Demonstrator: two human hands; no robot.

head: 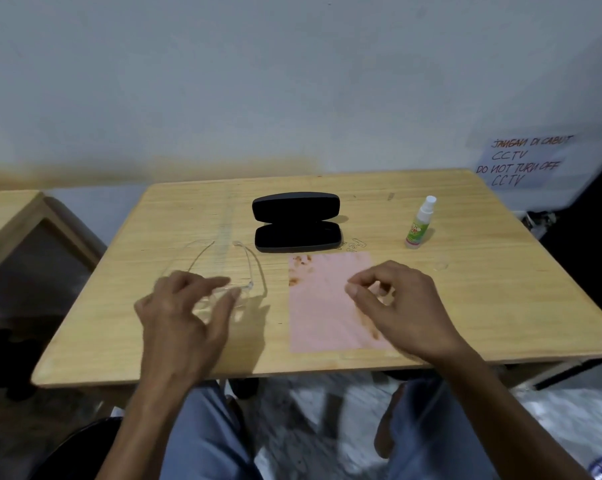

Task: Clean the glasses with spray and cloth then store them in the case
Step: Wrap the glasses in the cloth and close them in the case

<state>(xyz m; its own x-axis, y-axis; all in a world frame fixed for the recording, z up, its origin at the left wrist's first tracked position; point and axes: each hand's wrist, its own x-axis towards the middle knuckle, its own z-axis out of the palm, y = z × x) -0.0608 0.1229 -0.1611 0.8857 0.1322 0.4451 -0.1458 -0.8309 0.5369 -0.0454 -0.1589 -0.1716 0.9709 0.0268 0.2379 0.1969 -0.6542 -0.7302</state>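
Clear-framed glasses [253, 268] lie on the wooden table [483, 306] at the left, temples unfolded and pointing away from me. My left hand [185, 313] is over their front, fingers spread and slightly bent, thumb and forefinger tips at the right lens; a firm grip does not show. A pink cloth [320, 317] with brown stains lies flat at the middle. Just above its right part my right hand [396, 303] hovers with loosely curled fingers, holding nothing. The black case [296, 223] lies open behind the cloth. The small spray bottle [420, 223] stands upright at the back right.
A small clear cap-like thing [440, 263] lies right of the cloth, in front of the bottle. A second wooden table [12, 216] stands to the left. A wall with a handwritten paper sign [524, 161] runs behind the table. My knees are under the near edge.
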